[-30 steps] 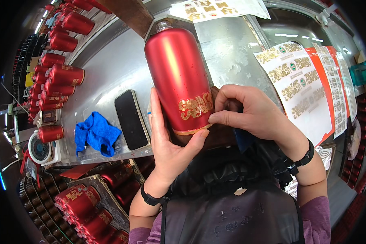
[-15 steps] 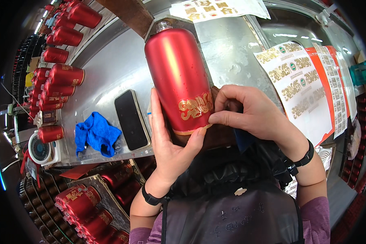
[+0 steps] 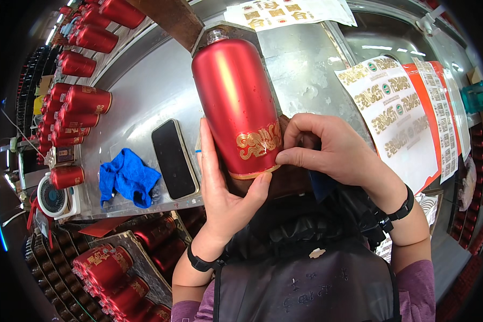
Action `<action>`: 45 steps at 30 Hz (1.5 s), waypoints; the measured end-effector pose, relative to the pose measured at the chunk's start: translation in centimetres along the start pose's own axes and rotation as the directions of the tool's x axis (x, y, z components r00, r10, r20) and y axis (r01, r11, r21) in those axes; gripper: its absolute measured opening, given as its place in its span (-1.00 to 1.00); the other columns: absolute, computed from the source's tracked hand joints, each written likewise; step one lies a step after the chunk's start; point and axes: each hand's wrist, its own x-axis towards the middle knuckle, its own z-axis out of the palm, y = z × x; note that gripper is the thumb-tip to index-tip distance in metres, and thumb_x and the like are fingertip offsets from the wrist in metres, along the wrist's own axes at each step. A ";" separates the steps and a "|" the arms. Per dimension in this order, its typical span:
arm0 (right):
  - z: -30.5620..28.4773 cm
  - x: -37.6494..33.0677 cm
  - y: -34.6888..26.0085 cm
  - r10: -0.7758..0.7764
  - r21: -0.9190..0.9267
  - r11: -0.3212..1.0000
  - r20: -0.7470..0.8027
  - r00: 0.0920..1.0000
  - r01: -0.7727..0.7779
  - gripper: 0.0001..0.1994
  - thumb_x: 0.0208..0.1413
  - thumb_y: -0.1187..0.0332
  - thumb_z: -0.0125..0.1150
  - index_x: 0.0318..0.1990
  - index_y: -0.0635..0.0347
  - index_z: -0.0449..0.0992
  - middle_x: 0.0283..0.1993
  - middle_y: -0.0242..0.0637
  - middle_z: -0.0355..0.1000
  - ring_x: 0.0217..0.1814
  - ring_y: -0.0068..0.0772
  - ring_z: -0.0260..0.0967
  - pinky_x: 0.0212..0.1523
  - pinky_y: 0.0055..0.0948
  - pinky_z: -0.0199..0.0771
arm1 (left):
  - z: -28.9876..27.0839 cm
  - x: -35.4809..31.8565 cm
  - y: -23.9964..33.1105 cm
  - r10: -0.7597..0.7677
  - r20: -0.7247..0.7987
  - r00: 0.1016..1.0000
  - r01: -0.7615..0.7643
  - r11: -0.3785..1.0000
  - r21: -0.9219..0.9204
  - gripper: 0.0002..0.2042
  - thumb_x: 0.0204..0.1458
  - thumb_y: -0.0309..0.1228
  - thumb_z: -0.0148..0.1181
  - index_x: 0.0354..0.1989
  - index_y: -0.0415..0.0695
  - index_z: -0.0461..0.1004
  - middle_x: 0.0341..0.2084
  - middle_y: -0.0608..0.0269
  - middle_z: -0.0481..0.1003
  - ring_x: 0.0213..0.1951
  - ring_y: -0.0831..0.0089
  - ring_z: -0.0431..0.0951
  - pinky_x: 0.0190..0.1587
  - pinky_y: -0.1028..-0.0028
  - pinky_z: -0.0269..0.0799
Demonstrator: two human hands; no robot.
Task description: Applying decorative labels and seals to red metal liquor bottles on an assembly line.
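A tall red bottle (image 3: 233, 102) with a clear stopper lies tilted away from me over the steel table (image 3: 145, 102). A gold patterned sticker (image 3: 258, 143) sits near its base. My left hand (image 3: 225, 188) grips the bottle's base from below and the left. My right hand (image 3: 330, 147) pinches at the sticker's right edge with thumb and fingertips pressed against the bottle.
A dark phone (image 3: 173, 159) and a blue cloth (image 3: 127, 177) lie left of the bottle. Rows of red bottles (image 3: 72, 80) line the far left, several more (image 3: 112, 273) stand in a crate below. Sheets of gold stickers (image 3: 397, 112) lie at right. A small fan (image 3: 52, 197) sits at left.
The sticker sits slightly further round the bottle under my right fingers. Both hands stay in place on the bottle.
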 end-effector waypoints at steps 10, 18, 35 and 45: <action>0.0 0.0 0.1 -0.017 -0.007 1.000 -0.005 1.000 0.017 -0.82 0.09 0.37 0.41 -0.37 0.21 0.50 -0.52 -0.56 0.29 -0.47 -0.75 0.09 -0.47 -0.61 0.11 | -0.1 -0.1 -0.6 0.019 -0.022 1.000 -0.019 1.000 -0.005 -0.01 -0.09 -0.46 0.38 0.48 -0.35 -0.17 0.18 -0.08 0.26 0.20 0.16 0.34 0.27 0.26 0.22; 0.0 0.0 0.1 -0.007 -0.030 1.000 -0.003 1.000 0.006 -0.82 0.09 0.36 0.41 -0.37 0.21 0.51 -0.52 -0.56 0.30 -0.48 -0.75 0.10 -0.48 -0.60 0.11 | 0.2 0.0 0.2 -0.034 -0.033 0.999 0.033 0.998 -0.044 -0.04 -0.07 -0.44 0.36 0.47 -0.37 -0.15 0.20 -0.10 0.25 0.19 0.18 0.32 0.28 0.28 0.19; 0.1 -0.1 0.0 -0.006 -0.032 0.999 -0.008 1.000 0.006 -0.82 0.10 0.35 0.41 -0.38 0.21 0.51 -0.54 -0.56 0.28 -0.49 -0.75 0.08 -0.49 -0.60 0.09 | 0.5 -0.1 0.7 -0.092 -0.052 0.994 0.086 0.990 -0.110 0.00 -0.08 -0.41 0.41 0.47 -0.36 -0.16 0.20 -0.13 0.25 0.20 0.12 0.34 0.25 0.29 0.24; 0.1 -0.8 0.1 0.035 0.091 0.995 0.001 0.999 -0.035 -0.86 0.18 0.37 0.33 -0.32 0.23 0.51 -0.47 -0.54 0.35 -0.46 -0.76 0.15 -0.45 -0.63 0.15 | 0.0 -0.2 0.4 -0.135 0.013 0.991 0.131 0.930 -0.343 0.01 -0.04 -0.42 0.39 0.49 -0.33 -0.23 0.29 -0.07 0.16 0.31 0.18 0.24 0.34 0.29 0.14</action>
